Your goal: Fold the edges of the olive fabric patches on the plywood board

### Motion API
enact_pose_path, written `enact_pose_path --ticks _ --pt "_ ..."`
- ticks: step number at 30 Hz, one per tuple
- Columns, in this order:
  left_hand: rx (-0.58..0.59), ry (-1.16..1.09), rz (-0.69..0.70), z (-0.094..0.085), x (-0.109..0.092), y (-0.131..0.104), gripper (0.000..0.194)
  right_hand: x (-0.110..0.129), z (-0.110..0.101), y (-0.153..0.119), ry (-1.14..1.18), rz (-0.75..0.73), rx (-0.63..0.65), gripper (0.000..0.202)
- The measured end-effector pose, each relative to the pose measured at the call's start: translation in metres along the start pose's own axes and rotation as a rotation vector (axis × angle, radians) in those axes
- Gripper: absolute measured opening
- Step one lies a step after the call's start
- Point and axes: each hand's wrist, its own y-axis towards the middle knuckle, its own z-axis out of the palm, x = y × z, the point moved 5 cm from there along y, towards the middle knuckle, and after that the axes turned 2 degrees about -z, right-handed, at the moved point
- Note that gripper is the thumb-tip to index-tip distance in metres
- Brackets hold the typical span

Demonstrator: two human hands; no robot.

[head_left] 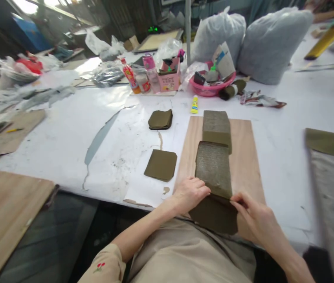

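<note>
A dark olive fabric piece [214, 214] lies at the near end of a wooden board [243, 157], its far edge meeting a greyish, rough-faced piece [213, 165]. My left hand [192, 191] presses at the left of that edge, fingers curled together on the cloth. At the right corner, my right hand [248, 206] pinches the edge between thumb and fingers. Farther up the board lies another piece with a grey face [215, 122], partly under the nearer one. Left of the board are a flat olive piece [161, 165] and a small olive stack [160, 119].
A yellow tube [194, 105] lies beyond the board. Behind it stand a pink basket [208, 89], a pink box [169, 81], bottles and large stuffed bags [273, 45]. Olive and grey material [332, 177] lies at right; another wooden board [10, 212] is at left.
</note>
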Motion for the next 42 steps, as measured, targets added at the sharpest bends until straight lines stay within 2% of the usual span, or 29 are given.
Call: enact_pose_path --ticks 2,5,8,10,12,14,17,19,21,23,25,28,30,33,36,39,42 --pt "0.008 -0.004 -0.061 -0.008 0.010 -0.010 0.027 -0.007 0.003 0.002 0.040 0.001 -0.043 0.019" --pt "0.006 0.001 -0.102 -0.018 0.012 -0.018 0.021 -0.009 0.004 0.006 0.076 -0.014 -0.110 0.022" --pt "-0.029 -0.005 -0.111 -0.022 0.003 -0.014 0.038 -0.003 0.003 0.010 0.137 -0.047 -0.099 0.024" --pt "-0.038 -0.024 -0.073 -0.021 -0.007 -0.009 0.033 -0.002 0.004 0.012 0.194 -0.046 -0.080 0.026" --pt "-0.029 -0.066 -0.050 -0.020 -0.012 -0.006 0.022 -0.007 0.008 0.013 0.265 0.010 -0.072 0.028" --pt "-0.030 -0.148 -0.097 -0.025 -0.008 -0.009 0.021 -0.017 0.017 0.012 0.344 0.114 -0.049 0.032" --pt "-0.104 -0.344 -0.299 -0.045 0.020 -0.026 0.022 -0.030 0.029 0.010 0.361 0.206 -0.021 0.040" --pt "-0.249 -0.430 -0.509 -0.064 0.052 -0.044 0.024 -0.030 0.032 0.009 0.283 0.183 -0.033 0.039" --pt "-0.419 -0.400 -0.689 -0.079 0.084 -0.065 0.025 -0.025 0.034 0.008 0.191 0.134 -0.050 0.034" --pt "-0.530 -0.280 -0.816 -0.085 0.111 -0.082 0.024 -0.018 0.035 0.008 0.102 0.069 -0.087 0.029" --pt "-0.540 -0.095 -0.922 -0.082 0.130 -0.093 0.024 -0.012 0.037 0.008 0.026 0.002 -0.129 0.026" --pt "-0.423 0.156 -1.046 -0.068 0.145 -0.100 0.034 -0.007 0.041 0.006 -0.048 -0.059 -0.163 0.024" --pt "-0.361 0.243 -1.065 -0.060 0.146 -0.101 0.038 -0.006 0.043 0.005 -0.077 -0.072 -0.166 0.022" --pt "-0.369 0.275 -1.057 -0.058 0.144 -0.102 0.038 -0.004 0.046 0.003 -0.103 -0.063 -0.144 0.019" --pt "-0.486 0.192 -1.040 -0.064 0.144 -0.104 0.036 -0.001 0.046 0.002 -0.095 -0.041 -0.121 0.018" --pt "-0.648 -0.020 -0.958 -0.072 0.146 -0.103 0.032 0.001 0.044 0.002 -0.094 -0.020 -0.123 0.017" --pt "-0.761 -0.208 -0.893 -0.079 0.142 -0.100 0.034 0.003 0.043 0.001 -0.097 -0.026 -0.130 0.018"
